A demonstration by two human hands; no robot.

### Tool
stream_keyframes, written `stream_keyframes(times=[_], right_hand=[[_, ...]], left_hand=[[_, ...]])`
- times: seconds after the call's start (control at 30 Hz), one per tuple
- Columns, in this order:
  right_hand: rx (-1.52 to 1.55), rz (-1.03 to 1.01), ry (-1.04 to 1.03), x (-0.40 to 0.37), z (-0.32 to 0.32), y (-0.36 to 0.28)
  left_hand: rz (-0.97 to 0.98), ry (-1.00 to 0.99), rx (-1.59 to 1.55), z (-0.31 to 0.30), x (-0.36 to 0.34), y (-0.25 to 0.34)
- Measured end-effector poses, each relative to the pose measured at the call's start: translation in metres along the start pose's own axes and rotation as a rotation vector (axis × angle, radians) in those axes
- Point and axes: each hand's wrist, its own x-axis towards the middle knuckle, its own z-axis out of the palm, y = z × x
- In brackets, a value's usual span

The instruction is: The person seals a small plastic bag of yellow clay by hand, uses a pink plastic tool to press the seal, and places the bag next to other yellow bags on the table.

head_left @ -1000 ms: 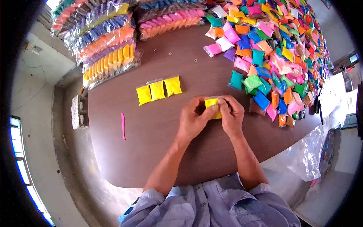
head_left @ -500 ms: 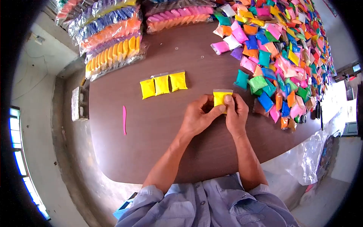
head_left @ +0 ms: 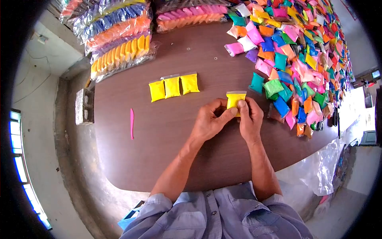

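Note:
A small yellow packet (head_left: 235, 99) is pinched between my two hands, its pale top edge facing away from me. My left hand (head_left: 211, 119) grips the packet's left side with thumb and fingers. On the right side, my right hand (head_left: 250, 117) presses its thumb on the packet's front. Three more yellow packets (head_left: 172, 87) lie in a row on the brown table, left of and beyond my hands. Farther left lies a thin pink plastic tool (head_left: 132, 124).
A big heap of colourful packets (head_left: 294, 71) covers the table's right side. Clear bags of sorted packets (head_left: 121, 53) are stacked at the back left, with more pink and orange packets (head_left: 191, 19) at the back. The brown table (head_left: 159, 159) has a rounded front edge.
The view has shifted slightly. Both hands still hold the yellow packet at nearly the same place, and the packet looks a little more squeezed together.

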Motion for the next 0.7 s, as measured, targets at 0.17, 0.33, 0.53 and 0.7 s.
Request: stream_keyframes(times=[0.17,0.33,0.53,0.7], right_hand=[[-0.012,0.018,0.025,-0.001,0.001,0.002],[0.014,-0.028,-0.017,0.000,0.002,0.000],[-0.011,-0.007,-0.005,0.000,-0.001,0.005],[-0.024,0.008,-0.038,-0.001,0.000,0.000]], left_hand=[[-0.054,-0.019,0.051,-0.002,0.001,-0.003],[-0.100,-0.016,0.072,-0.005,0.000,-0.005],[-0.022,0.052,-0.006,0.004,0.001,-0.005],[-0.065,0.070,-0.020,-0.006,0.001,-0.010]])
